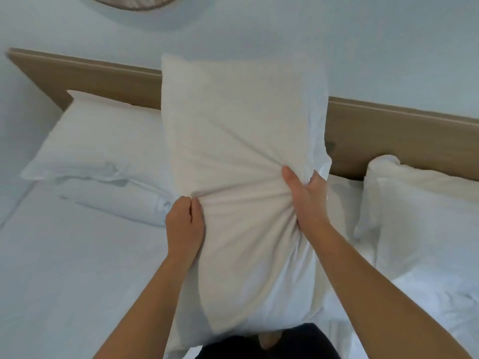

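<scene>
The only container here is a white pillowcase (254,268), and it is stuffed with a pillow (241,120) that fills it up to the top corners. The person holds this pillow upright in the air over the middle of the bed, its top edge in front of the wall (337,42) and its bottom end down at the person's dark clothing (290,343).

The left hand (184,224) pinches a fold of the case at the pillow's left edge, thumb and fingers closed on the cloth. The right hand (307,198) grips the right edge slightly higher, with the thumb laid across the front and the fingers wrapped behind.

Below lies a bed with a smooth white sheet (64,268). A pale wooden headboard (103,81) runs along the far side against the plain light wall. At the top edge of the view hangs part of a round brown object (132,2), too cropped to identify. A second pillow (98,141) lies flat at the left, by the headboard, with a rolled white cloth (124,203) just in front of it. A third pillow (420,216) sits at the right, with rumpled white bedding below it.

The held pillow is long, plump and off-white, slightly warmer in tone than the sheet. Tight creases fan across its front between the two hands, so it looks nipped at the waist. Above them the surface is smooth, and along the right edge a thin strip of cooler white fabric shows.
</scene>
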A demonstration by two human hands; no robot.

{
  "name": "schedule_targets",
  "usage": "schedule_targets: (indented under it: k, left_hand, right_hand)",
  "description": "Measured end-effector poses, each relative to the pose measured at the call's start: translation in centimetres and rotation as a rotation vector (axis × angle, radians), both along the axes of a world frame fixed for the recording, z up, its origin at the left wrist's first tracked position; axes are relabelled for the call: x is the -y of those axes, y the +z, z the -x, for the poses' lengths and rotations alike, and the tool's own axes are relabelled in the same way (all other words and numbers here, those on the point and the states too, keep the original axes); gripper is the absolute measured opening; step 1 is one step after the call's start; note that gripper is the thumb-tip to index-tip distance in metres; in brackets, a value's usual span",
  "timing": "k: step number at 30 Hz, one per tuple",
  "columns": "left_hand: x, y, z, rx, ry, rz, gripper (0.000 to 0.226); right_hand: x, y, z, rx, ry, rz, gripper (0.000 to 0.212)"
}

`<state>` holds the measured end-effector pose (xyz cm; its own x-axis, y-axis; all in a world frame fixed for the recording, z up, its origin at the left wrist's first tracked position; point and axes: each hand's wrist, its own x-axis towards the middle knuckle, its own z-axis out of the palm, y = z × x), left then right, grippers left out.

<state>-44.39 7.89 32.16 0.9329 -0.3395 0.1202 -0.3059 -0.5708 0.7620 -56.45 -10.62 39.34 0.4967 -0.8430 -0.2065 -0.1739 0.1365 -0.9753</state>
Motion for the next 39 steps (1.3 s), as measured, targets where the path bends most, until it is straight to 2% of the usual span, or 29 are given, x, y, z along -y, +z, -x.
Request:
schedule_targets:
  k: [5, 10, 18, 23, 25, 28, 30, 31, 34, 36, 39]
  left_hand:
    - [-2.7, 1.2, -7.3, 0.076, 0.233, 0.008, 0.043]
    - [-4.2, 0.8, -11.9, 0.112, 0.505, 0.034, 0.046]
    - [-0.6, 0.9, -19.9, 0.107, 1.007, 0.151, 0.045]
    - [1.2, 2.5, -28.5, 0.117, 1.167, 0.183, 0.045]
    - [1.7, 2.8, -32.2, 0.120, 1.208, 0.162, 0.045]
    - [2.1, 1.3, -37.7, 0.035, 1.249, 0.191, 0.036]
    - [3.0, -1.2, -40.6, -0.153, 1.200, 0.217, 0.027]
    - [3.6, -2.9, -41.4, -0.251, 1.138, 0.179, 0.033]
    - [6.3, -8.4, -41.7, -0.461, 0.870, -0.065, 0.065]
    - [7.8, -11.2, -41.1, -0.564, 0.752, -0.173, 0.071]
    - [8.9, -13.0, -41.1, -0.620, 0.690, -0.257, 0.074]
  right_hand:
    - [-0.6, 1.3, -11.5, 0.006, 0.189, -0.013, 0.012]
    - [-0.7, 0.8, -21.6, 0.042, 0.430, 0.002, 0.026]
    - [0.2, 1.1, -40.7, 0.055, 0.901, 0.027, 0.028]
    - [0.0, 2.4, -53.4, 0.089, 1.096, 0.048, 0.031]
    - [-0.1, 2.4, -58.3, 0.068, 1.106, 0.147, 0.030]
    - [0.6, 0.5, -64.7, -0.077, 1.084, 0.499, 0.038]
    - [2.1, -2.2, -67.1, -0.365, 1.103, 0.827, 0.058]
    - [3.1, -4.1, -67.4, -0.510, 1.142, 0.939, 0.068]
    - [6.4, -10.7, -65.6, -0.726, 1.405, 1.020, 0.078]
    - [8.6, -14.3, -63.9, -0.792, 1.551, 1.021, 0.076]
    - [10.3, -16.7, -63.3, -0.783, 1.620, 1.121, 0.068]
